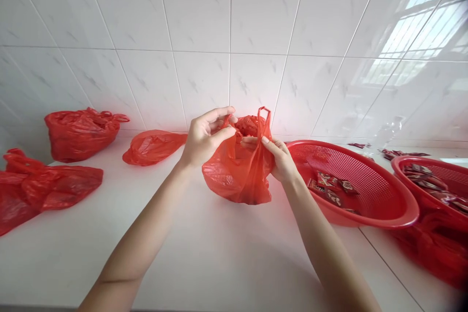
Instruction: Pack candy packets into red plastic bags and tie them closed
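A thin red plastic bag (234,180) hangs open just above the white counter, upright, its two handles raised. My left hand (204,139) has its fingers curled at the left handle, thumb along the bag's edge. On the other side, my right hand (280,158) pinches the base of the right handle between thumb and fingers; the handle's loop stands up above the thumb. Some fingers of the right hand reach behind the plastic. What the bag contains, if anything, cannot be made out. Behind it shows another bunched red bag (249,124) near the wall.
A red perforated basket (380,190) with several small packets (329,185) stands at the right. Beyond it is a second basket (405,161) of packets, and a clear bottle (393,131). Filled red bags (82,136) and a flat one (153,148) lie left. A tiled wall closes the back.
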The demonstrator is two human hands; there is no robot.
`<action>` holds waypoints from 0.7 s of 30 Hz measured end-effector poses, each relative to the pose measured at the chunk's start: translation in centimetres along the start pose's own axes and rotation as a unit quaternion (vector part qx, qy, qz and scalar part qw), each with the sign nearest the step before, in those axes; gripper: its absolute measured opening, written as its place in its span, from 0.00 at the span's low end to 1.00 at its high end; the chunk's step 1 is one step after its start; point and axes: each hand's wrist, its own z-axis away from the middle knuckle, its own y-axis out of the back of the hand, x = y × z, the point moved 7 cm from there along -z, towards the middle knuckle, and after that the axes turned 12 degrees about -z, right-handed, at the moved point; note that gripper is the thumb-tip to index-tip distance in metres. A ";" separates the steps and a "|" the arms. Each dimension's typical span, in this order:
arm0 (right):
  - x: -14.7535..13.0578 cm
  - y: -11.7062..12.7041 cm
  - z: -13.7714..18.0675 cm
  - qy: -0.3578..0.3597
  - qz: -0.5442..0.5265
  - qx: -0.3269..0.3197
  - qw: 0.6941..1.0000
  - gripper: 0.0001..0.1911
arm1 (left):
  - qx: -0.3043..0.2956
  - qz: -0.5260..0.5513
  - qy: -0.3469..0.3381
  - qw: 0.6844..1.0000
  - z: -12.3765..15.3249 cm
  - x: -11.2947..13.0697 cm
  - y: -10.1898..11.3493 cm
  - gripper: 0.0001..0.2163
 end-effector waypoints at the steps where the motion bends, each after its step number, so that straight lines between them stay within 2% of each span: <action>1: 0.2 0.2 -0.1 0.000 -0.014 0.020 1.000 0.17 | -0.003 -0.006 -0.006 1.000 0.2 0.1 0.4 0.18; 7: 1.3 1.0 -0.7 0.003 -0.071 0.085 0.994 0.18 | -0.021 -0.026 -0.004 0.999 1.4 -0.4 2.2 0.22; 12: 2.2 1.4 -0.7 -0.002 -0.036 0.116 0.993 0.17 | -0.022 -0.071 0.017 0.997 2.1 -1.4 2.5 0.18; 19: 1.2 -0.8 -0.2 0.018 0.124 0.079 0.989 0.11 | -0.070 -0.081 -0.010 0.994 2.4 -0.8 1.2 0.08; 21: 1.0 -1.8 0.0 0.011 0.152 0.047 0.987 0.08 | -0.089 -0.064 -0.027 0.994 2.5 -0.7 0.5 0.08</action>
